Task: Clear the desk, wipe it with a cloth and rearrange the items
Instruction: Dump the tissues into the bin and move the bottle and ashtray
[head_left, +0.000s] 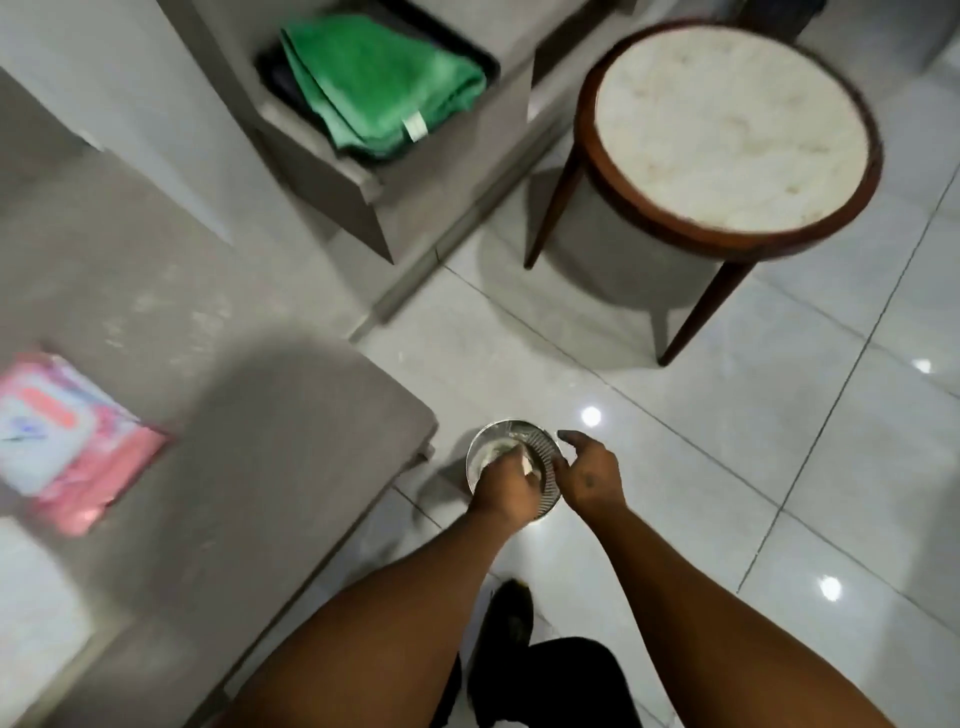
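Across the left half of the view runs the grey bench (171, 322), its near right corner rounded, bare except for a pink and white packet (67, 441) lying flat near the left edge. Pale glossy floor tiles (779, 415) fill the right and near side, dotted with lamp reflections. At the far right stands a round stool (727, 130) with a pale marbled top, a dark wooden rim and slanted wooden legs. Far and centre, a grey chair (332, 176) carries a dark tray (488, 65), and a folded green cloth (379, 83) lies on that tray, a white label at its near edge.

Just off the bench corner a small round metal bin (485, 447) sits on the floor. The left hand (501, 491) is over its mouth, fingers (519, 460) pinched round a small pale scrap (527, 462); blur hides what the scrap is. The right hand (589, 475) hovers at the bin's right rim, loosely spread and holding nothing. Both bare forearms reach in from the near edge, and between them a dark shoe (511, 613) and dark trouser leg (561, 680) show.
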